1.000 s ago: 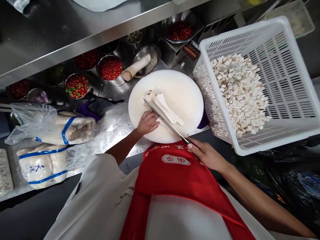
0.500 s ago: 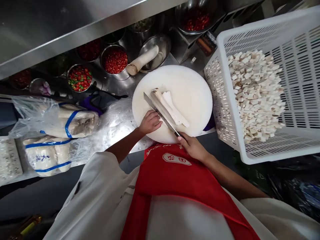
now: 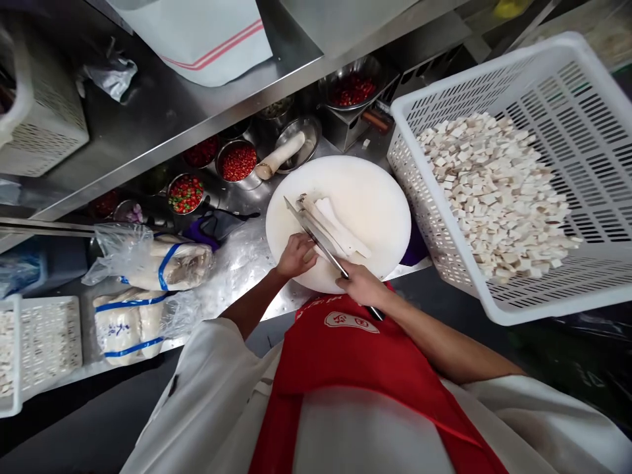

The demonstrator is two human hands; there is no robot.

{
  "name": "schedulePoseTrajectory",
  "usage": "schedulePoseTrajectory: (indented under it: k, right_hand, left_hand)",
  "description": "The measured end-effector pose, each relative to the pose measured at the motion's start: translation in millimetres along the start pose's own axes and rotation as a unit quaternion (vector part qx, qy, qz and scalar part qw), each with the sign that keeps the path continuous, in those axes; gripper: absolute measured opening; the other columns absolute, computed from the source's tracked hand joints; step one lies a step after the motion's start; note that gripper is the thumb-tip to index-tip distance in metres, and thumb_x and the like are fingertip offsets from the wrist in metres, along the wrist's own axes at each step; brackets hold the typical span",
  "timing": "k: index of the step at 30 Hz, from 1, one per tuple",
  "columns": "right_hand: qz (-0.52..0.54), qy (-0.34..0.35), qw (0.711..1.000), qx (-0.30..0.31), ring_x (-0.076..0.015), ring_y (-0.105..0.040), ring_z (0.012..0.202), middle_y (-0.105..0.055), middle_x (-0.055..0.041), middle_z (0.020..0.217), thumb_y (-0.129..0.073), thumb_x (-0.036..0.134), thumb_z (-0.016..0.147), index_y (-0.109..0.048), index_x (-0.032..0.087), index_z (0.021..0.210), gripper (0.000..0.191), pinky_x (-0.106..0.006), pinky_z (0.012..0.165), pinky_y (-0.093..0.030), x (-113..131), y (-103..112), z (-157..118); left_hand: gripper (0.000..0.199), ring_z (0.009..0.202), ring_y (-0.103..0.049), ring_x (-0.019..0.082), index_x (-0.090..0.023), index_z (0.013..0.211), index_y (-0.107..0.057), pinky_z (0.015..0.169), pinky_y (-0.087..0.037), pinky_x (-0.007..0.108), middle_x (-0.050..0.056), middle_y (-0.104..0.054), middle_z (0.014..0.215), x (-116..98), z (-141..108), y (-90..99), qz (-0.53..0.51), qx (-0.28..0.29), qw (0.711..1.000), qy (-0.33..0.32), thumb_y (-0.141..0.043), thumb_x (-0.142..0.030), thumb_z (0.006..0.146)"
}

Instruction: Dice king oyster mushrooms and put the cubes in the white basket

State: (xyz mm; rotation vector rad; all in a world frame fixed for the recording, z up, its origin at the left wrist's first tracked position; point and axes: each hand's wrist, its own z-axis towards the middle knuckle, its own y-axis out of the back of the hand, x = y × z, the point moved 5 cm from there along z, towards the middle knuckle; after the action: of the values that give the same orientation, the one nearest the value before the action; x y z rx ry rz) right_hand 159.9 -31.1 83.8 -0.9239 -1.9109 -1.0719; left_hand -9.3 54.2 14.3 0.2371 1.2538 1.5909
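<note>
On the round white cutting board (image 3: 375, 210) lie long pale slices of king oyster mushroom (image 3: 336, 220), beside a long-bladed knife (image 3: 316, 234). My right hand (image 3: 363, 286) is closed around the knife's dark handle, whose end sticks out below the palm over the red apron. The blade points away to the upper left. Left of the blade, my left hand (image 3: 296, 255) has its fingers curled, with a small pale bit of mushroom showing at the fingertips. Most of what those fingers hold is hidden.
At right stands a white plastic basket (image 3: 444, 230) of diced mushroom (image 3: 498, 191). Behind the board, a whole mushroom (image 3: 280, 156) leans on a metal bowl (image 3: 311, 131), near pots of chopped red chili (image 3: 237, 163). Bagged mushrooms (image 3: 131, 322) lie left. A steel shelf (image 3: 197, 112) overhangs the back.
The view has shifted, showing more of the shelf and the left side. My right hand sits slightly closer to the board, and the handle's end now shows. My left hand stays beside the blade.
</note>
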Motion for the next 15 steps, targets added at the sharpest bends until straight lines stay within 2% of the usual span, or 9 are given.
schedulePoseTrajectory:
  k: [3,6,8,11,15]
  right_hand:
    - [0.021,0.001,0.999,-0.036,-0.0265,-0.059,0.120,-0.071,-0.0066,0.114,-0.050,0.023,0.085,-0.053,0.020,0.139,0.054,-0.036,0.100,-0.044,2.8,21.0,-24.9]
    - [0.040,-0.051,0.995,-0.082,-0.0239,-0.068,0.088,-0.071,-0.0016,0.080,-0.052,0.029,0.086,-0.056,0.019,0.134,0.049,-0.033,0.081,-0.050,-1.2,43.7,-54.3]
    - [0.051,-0.089,0.988,-0.119,-0.0202,-0.065,0.066,-0.066,0.0022,0.065,-0.053,0.031,0.086,-0.059,0.018,0.128,0.044,-0.030,0.068,-0.049,-8.4,53.0,-73.4]
    - [0.096,-0.140,0.973,-0.159,-0.0164,-0.055,0.048,-0.057,0.0062,0.053,-0.055,0.036,0.086,-0.059,0.017,0.123,0.042,-0.027,0.054,-0.044,-26.0,50.9,-97.6]
    - [0.154,-0.169,0.956,-0.186,-0.0147,-0.051,0.043,-0.055,0.0069,0.053,-0.056,0.039,0.086,-0.058,0.017,0.121,0.041,-0.026,0.048,-0.041,-48.1,28.1,-120.0]
  left_hand:
    - [0.033,0.115,-0.054,0.026,-0.019,0.116,-0.062,0.097,-0.049,0.046,0.013,-0.059,0.115,7.1,7.4,-4.1,0.026,0.064,0.998,-0.010,-0.063,-0.037,0.089]
    - [0.036,0.122,-0.053,0.029,-0.022,0.119,-0.063,0.102,-0.045,0.048,0.012,-0.061,0.123,13.5,25.4,-1.6,0.078,0.116,0.989,-0.052,-0.062,-0.043,0.090]
    - [0.047,0.131,-0.047,0.031,-0.023,0.127,-0.059,0.109,-0.039,0.052,0.012,-0.057,0.135,15.9,39.6,1.6,0.104,0.149,0.979,-0.095,-0.063,-0.049,0.088]
    - [0.061,0.141,-0.038,0.032,-0.022,0.139,-0.049,0.118,-0.028,0.055,0.012,-0.048,0.148,16.6,51.0,4.3,0.123,0.196,0.960,-0.157,-0.060,-0.054,0.088]
    - [0.050,0.141,-0.040,0.030,-0.021,0.137,-0.051,0.117,-0.032,0.050,0.010,-0.051,0.146,19.0,41.4,8.5,0.139,0.206,0.955,-0.162,-0.051,-0.047,0.095]
